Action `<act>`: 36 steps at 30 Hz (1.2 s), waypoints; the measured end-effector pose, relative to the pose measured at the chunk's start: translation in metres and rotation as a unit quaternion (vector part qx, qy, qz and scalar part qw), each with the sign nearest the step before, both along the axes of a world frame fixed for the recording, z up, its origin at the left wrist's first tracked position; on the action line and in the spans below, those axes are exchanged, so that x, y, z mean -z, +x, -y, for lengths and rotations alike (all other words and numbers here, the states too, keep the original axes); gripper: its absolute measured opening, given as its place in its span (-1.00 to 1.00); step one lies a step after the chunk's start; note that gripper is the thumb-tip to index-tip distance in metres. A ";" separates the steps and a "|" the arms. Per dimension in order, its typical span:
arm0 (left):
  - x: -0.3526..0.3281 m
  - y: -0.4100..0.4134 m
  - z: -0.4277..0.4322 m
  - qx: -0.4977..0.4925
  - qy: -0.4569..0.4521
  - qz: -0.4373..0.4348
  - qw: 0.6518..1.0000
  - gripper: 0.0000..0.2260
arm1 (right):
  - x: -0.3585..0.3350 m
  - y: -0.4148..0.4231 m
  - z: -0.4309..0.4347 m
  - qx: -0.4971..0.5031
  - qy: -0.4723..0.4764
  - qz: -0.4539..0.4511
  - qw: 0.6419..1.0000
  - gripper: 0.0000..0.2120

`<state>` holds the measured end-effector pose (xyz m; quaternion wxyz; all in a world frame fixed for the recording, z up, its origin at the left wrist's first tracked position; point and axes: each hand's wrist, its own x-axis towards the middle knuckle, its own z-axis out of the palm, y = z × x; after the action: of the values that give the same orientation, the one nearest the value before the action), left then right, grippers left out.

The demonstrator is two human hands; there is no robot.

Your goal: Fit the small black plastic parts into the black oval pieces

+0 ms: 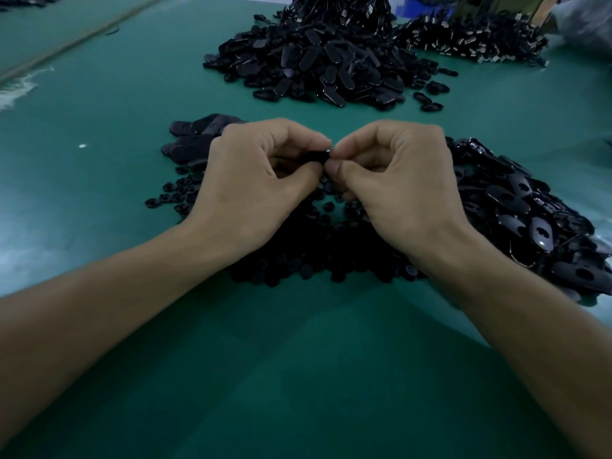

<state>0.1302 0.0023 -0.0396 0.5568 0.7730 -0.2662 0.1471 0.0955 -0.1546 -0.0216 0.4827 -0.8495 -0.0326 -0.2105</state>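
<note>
The left hand (261, 183) and right hand (397, 190) are both curled tight, their fingertips meeting on a black piece (318, 156) pinched between them above the worktop (298, 376). I can't make out which part sits in which. If the small part goes in crooked, I reckon it could pop loose and vanish among the small black parts (331, 256) heaped right beneath, or the oval pieces (530, 223) beside the right hand.

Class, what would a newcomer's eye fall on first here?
The left hand and right hand meet at centre, pinching a small black piece between them. Behind, a tall heap of black oval pieces rises from the green table; small round parts lie under the wrists.
</note>
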 end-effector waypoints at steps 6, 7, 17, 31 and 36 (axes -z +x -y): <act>-0.003 -0.001 -0.001 -0.017 0.020 0.019 0.999 -0.77 | -0.001 -0.004 -0.005 0.004 -0.030 0.010 0.999 -0.83; -0.003 -0.001 -0.001 -0.019 0.022 0.018 0.999 -0.79 | -0.001 -0.005 -0.006 0.003 -0.034 0.009 0.999 -0.82; -0.001 0.005 -0.004 -0.050 0.040 -0.009 0.998 -0.86 | -0.003 -0.007 -0.005 -0.027 -0.085 0.025 0.996 -0.78; -0.005 0.004 -0.004 0.044 -0.054 -0.113 0.991 -0.88 | -0.005 0.002 0.016 -0.077 0.028 -0.034 0.996 -0.91; -0.006 0.004 -0.003 0.049 -0.042 -0.108 0.992 -0.88 | -0.005 0.003 0.017 -0.085 0.002 -0.024 0.996 -0.89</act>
<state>0.1339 0.0054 -0.0339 0.6206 0.7465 -0.2354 0.0464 0.0984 -0.1716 -0.0168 0.5013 -0.8474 -0.0924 -0.1484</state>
